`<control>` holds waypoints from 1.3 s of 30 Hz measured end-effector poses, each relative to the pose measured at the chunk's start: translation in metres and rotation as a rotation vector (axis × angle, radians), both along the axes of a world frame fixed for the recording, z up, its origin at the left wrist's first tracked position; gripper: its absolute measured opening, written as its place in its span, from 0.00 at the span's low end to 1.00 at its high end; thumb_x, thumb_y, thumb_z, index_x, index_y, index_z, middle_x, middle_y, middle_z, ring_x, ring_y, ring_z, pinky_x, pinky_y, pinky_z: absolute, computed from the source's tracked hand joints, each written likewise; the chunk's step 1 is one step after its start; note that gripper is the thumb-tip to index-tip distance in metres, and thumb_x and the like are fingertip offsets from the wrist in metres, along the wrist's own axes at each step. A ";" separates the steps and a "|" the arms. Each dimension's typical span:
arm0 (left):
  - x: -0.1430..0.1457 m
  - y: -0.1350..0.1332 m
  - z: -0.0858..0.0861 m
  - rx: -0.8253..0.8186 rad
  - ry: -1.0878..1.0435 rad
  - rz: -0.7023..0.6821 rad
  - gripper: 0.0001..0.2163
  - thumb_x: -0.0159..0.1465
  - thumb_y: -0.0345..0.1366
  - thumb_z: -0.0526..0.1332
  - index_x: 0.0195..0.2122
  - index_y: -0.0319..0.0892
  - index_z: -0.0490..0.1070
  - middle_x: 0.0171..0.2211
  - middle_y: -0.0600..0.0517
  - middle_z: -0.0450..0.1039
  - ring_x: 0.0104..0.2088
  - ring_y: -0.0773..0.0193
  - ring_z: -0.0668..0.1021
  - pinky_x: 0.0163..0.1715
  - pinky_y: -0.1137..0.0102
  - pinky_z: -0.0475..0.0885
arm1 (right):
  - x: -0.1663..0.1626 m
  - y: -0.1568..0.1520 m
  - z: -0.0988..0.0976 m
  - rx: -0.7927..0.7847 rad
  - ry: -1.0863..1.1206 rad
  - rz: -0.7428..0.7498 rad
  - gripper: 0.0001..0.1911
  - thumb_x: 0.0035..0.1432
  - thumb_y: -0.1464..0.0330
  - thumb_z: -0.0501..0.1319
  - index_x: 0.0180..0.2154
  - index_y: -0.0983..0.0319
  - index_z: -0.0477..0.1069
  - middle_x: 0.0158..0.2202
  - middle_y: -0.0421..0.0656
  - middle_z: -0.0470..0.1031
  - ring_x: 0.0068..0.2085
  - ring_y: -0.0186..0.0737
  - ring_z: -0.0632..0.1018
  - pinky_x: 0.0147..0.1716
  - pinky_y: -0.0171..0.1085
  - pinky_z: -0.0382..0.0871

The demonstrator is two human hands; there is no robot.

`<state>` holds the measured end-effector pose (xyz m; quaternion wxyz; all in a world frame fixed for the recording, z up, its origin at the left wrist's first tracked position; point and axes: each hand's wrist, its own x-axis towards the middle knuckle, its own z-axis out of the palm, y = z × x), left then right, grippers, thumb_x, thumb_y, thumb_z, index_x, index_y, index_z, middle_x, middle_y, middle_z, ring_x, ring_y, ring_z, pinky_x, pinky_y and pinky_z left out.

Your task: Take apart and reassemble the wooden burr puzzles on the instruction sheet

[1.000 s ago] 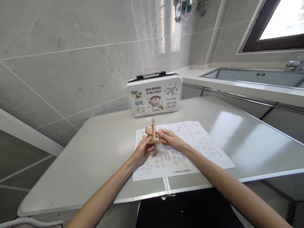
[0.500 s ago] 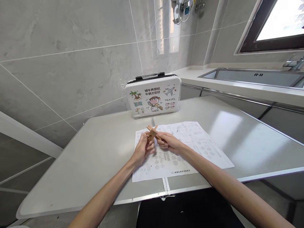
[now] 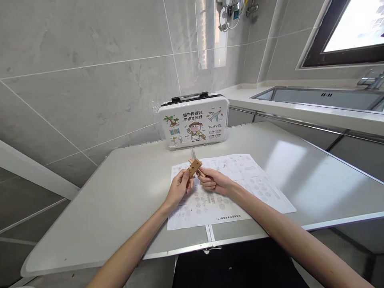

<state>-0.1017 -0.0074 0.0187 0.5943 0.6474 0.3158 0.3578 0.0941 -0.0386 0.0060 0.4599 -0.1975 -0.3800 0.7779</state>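
Two small wooden pieces meet between my hands above a printed sheet. My left hand (image 3: 177,187) is closed on a notched wooden block (image 3: 195,166), which tilts up to the right and has cut-outs in its face. In my right hand (image 3: 215,181) is a narrower wooden stick (image 3: 201,173), gripped by closed fingers and crossing behind the block. Whether the two pieces are joined or only touching I cannot tell. The white paper sheet (image 3: 255,202) with printed diagrams lies flat under both hands.
A white cartoon-printed case (image 3: 196,130) in clear wrap stands upright at the table's back, against the tiled wall. The folding table (image 3: 129,192) has a centre seam and a latch at its front edge. To the right are a counter and a sink (image 3: 318,98).
My left hand has turned the block, so its notched face shows more and it points further up to the right. My right hand has barely moved.
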 end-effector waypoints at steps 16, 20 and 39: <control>-0.004 0.007 -0.003 -0.101 -0.037 -0.174 0.21 0.69 0.58 0.58 0.44 0.43 0.66 0.25 0.60 0.57 0.20 0.73 0.58 0.19 0.77 0.61 | -0.003 -0.004 0.005 0.014 -0.060 -0.004 0.20 0.69 0.57 0.62 0.30 0.60 0.59 0.22 0.30 0.55 0.19 0.25 0.48 0.18 0.28 0.44; -0.001 0.006 -0.003 -0.160 -0.094 -0.151 0.20 0.68 0.57 0.61 0.44 0.43 0.66 0.25 0.60 0.57 0.19 0.74 0.58 0.19 0.77 0.61 | -0.003 -0.003 0.006 0.003 -0.046 0.040 0.21 0.69 0.55 0.61 0.30 0.60 0.58 0.21 0.30 0.53 0.19 0.25 0.47 0.17 0.28 0.44; -0.014 0.020 -0.002 -0.222 -0.173 -0.114 0.19 0.67 0.54 0.64 0.45 0.43 0.67 0.24 0.62 0.53 0.18 0.75 0.57 0.18 0.79 0.61 | -0.001 -0.003 0.000 0.017 -0.053 0.082 0.17 0.68 0.56 0.62 0.35 0.59 0.60 0.22 0.29 0.54 0.18 0.25 0.46 0.17 0.27 0.43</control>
